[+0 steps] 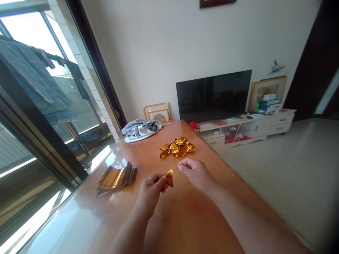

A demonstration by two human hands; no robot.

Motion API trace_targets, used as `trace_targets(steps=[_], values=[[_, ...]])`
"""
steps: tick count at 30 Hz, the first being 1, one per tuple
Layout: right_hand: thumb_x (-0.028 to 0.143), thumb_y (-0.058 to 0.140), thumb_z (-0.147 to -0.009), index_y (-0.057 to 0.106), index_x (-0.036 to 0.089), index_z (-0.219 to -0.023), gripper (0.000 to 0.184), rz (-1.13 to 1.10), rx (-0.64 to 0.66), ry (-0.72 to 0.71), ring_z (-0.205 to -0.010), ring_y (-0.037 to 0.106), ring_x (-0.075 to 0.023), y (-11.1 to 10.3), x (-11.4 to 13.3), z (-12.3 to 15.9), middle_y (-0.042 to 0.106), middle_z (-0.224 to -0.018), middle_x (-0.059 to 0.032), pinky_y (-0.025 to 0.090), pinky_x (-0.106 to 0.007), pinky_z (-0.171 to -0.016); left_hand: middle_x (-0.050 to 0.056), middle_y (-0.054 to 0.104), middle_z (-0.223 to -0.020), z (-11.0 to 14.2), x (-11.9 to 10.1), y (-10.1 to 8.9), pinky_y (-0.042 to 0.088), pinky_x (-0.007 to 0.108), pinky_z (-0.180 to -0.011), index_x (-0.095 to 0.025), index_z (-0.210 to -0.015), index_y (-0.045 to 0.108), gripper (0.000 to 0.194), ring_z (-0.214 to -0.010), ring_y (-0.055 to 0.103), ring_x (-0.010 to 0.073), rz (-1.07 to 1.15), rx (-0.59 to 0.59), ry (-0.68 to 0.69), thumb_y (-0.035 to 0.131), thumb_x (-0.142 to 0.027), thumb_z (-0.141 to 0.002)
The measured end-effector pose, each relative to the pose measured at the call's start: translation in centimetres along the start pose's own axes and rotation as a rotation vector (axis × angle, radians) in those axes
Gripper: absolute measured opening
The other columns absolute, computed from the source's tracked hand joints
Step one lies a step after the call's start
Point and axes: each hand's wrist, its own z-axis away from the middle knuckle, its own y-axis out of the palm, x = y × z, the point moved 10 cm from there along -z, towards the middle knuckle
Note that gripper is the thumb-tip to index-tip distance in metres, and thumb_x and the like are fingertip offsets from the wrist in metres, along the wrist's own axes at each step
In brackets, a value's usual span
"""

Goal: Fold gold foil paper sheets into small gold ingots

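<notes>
My left hand (pixel 153 188) pinches a small folded piece of gold foil paper (pixel 170 179) between thumb and fingers, above the wooden table (pixel 182 225). To its right and a little apart, my right hand (pixel 194 172) is closed, thumb and fingertips drawn together, with nothing visible in them. Beyond both hands lies a pile of folded gold foil pieces (pixel 176 147). A stack of flat gold foil sheets (pixel 115 177), slightly curled, rests on the table to the left of my left hand.
A grey cloth bundle (pixel 141 131) lies at the table's far left end. Past the table stand a low white cabinet (pixel 278 121) and a dark television (pixel 214 96). Glass sliding doors (pixel 55 106) run along the left. Tiled floor (pixel 286 165) lies beyond the table's right edge.
</notes>
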Motion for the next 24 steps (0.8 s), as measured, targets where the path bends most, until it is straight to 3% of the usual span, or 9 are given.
trace_targets(steps=[7,16,24], values=[[0.021,0.057,-0.088,0.066,0.020,-0.081,0.011,0.170,-0.151,-0.255,-0.078,0.059,-0.0172,1.0,3.4,1.9,0.065,-0.079,-0.0011,0.045,-0.028,-0.074,0.005,0.071,-0.076,0.0,0.4,-0.4,0.044,0.025,-0.065,-0.012,-0.091,0.074,0.031,-0.070,0.057,0.0143,0.103,-0.087,-0.003,0.075,-0.040,-0.078],[0.028,0.055,-0.089,0.067,0.019,-0.089,0.014,-0.125,-0.120,-0.008,-0.073,0.060,-0.0164,1.0,0.6,1.2,0.066,-0.079,-0.0001,0.048,-0.027,-0.068,0.003,0.068,-0.072,-0.2,1.6,0.3,0.040,0.022,-0.062,-0.014,-0.088,0.072,0.029,-0.065,0.054,0.0104,0.254,-0.009,-0.068,0.076,-0.041,-0.079],[0.019,0.058,-0.087,0.065,0.021,-0.084,0.008,0.081,-0.184,-0.234,-0.074,0.061,-0.0164,1.3,3.4,2.4,0.066,-0.080,-0.0006,0.047,-0.027,-0.069,0.006,0.072,-0.083,0.2,-0.1,-0.6,0.047,0.026,-0.070,-0.013,-0.095,0.074,0.032,-0.074,0.059,0.0143,0.117,-0.143,0.046,0.074,-0.041,-0.080]])
